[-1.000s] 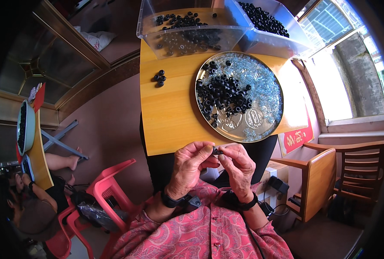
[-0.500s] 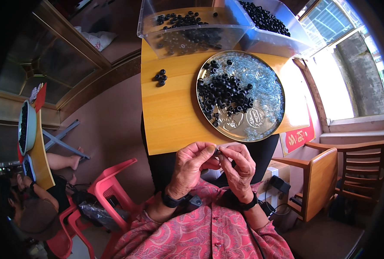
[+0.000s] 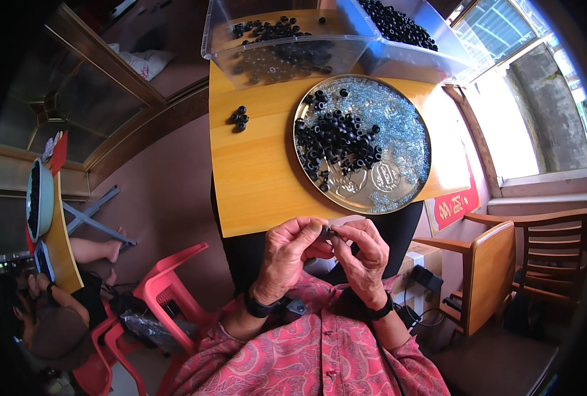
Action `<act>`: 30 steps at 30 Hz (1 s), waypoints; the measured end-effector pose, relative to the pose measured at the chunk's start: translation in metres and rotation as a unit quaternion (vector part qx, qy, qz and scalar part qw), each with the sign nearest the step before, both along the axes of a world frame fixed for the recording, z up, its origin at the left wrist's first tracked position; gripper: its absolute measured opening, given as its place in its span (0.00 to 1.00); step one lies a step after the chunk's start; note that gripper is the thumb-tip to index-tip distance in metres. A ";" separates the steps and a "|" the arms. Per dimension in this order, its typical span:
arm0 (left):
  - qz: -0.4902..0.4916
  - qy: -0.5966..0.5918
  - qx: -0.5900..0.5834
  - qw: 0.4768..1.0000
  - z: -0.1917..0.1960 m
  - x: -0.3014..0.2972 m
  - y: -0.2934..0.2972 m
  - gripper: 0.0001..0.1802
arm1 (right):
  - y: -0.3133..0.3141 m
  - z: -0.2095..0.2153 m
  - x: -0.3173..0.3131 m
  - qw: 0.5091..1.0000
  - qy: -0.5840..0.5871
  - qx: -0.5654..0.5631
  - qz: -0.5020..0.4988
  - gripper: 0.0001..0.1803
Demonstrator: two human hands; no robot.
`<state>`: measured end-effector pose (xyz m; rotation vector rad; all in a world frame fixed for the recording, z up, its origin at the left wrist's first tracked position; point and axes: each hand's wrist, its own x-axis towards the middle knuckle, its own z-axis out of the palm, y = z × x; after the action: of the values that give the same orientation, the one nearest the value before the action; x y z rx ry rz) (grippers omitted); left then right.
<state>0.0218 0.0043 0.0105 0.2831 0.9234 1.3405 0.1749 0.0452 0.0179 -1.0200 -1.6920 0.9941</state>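
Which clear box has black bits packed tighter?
The right box: its black bits lie heaped close together; the left box has scattered ones with gaps.

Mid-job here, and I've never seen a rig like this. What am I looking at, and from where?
No machine here: just one bare-handed person. A fisheye camera on that person's head looks down, so straight edges bend near the picture's rim. On the yellow table is a round tray of small black pieces and tiny pale-blue bits; more black pieces sit to its left and in two plastic boxes behind it. The left hand and right hand together pinch a small dark piece, partly hidden.
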 end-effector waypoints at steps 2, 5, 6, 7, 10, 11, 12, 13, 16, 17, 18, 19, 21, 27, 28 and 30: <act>-0.002 0.004 0.001 1.000 0.000 0.000 0.000 0.12 | 0.000 0.000 0.000 1.000 -0.003 0.002 -0.001 0.15; -0.001 0.006 0.005 1.000 0.000 0.000 0.000 0.12 | -0.001 0.000 0.000 1.000 -0.001 0.000 0.000 0.15; -0.002 0.009 0.005 1.000 0.000 0.000 0.000 0.12 | -0.001 0.001 0.000 1.000 -0.004 0.005 0.001 0.15; -0.003 0.012 0.006 1.000 0.000 0.000 0.000 0.12 | -0.001 0.003 0.000 1.000 -0.008 0.009 0.002 0.15; 0.000 0.021 0.004 1.000 0.000 0.000 -0.001 0.11 | -0.002 0.007 0.001 0.999 -0.029 0.015 0.002 0.16; 0.000 0.021 0.004 1.000 0.000 0.000 -0.001 0.11 | -0.002 0.007 0.001 0.999 -0.029 0.015 0.002 0.16; 0.002 0.023 0.002 1.000 0.000 0.000 -0.001 0.11 | -0.002 0.007 0.001 0.999 -0.034 0.024 0.003 0.16; 0.004 0.025 0.001 1.000 0.000 0.001 -0.001 0.11 | -0.002 0.007 0.001 0.999 -0.039 0.033 0.003 0.16; 0.010 0.033 0.001 0.999 0.004 0.002 -0.001 0.10 | -0.003 0.009 0.000 0.997 -0.059 0.051 -0.002 0.17; 0.010 0.033 0.001 0.999 0.004 0.002 -0.001 0.10 | -0.003 0.010 0.000 0.997 -0.059 0.051 -0.002 0.17; 0.011 0.040 0.004 0.999 0.004 0.002 -0.001 0.10 | -0.004 0.012 0.000 0.995 -0.071 0.064 -0.003 0.17; 0.012 0.046 0.006 0.999 0.004 0.002 -0.002 0.10 | -0.004 0.013 -0.001 0.994 -0.083 0.076 -0.005 0.17; 0.012 0.065 0.004 0.998 0.005 0.002 -0.002 0.10 | -0.004 0.014 -0.001 0.992 -0.088 0.086 -0.005 0.17; 0.015 0.101 -0.002 0.995 0.009 0.003 -0.002 0.11 | 0.001 0.010 -0.003 0.978 -0.120 0.172 -0.001 0.18; 0.022 0.102 -0.003 0.995 0.011 0.004 -0.001 0.13 | 0.001 0.009 -0.003 0.973 -0.119 0.196 0.002 0.19; 0.017 0.106 -0.002 0.994 0.012 0.003 -0.001 0.13 | 0.002 0.009 -0.003 0.973 -0.116 0.199 0.004 0.19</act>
<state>0.0246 0.0035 0.0226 0.4135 1.1116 1.3571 0.1722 0.0469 0.0272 -0.8848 -1.9870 0.5180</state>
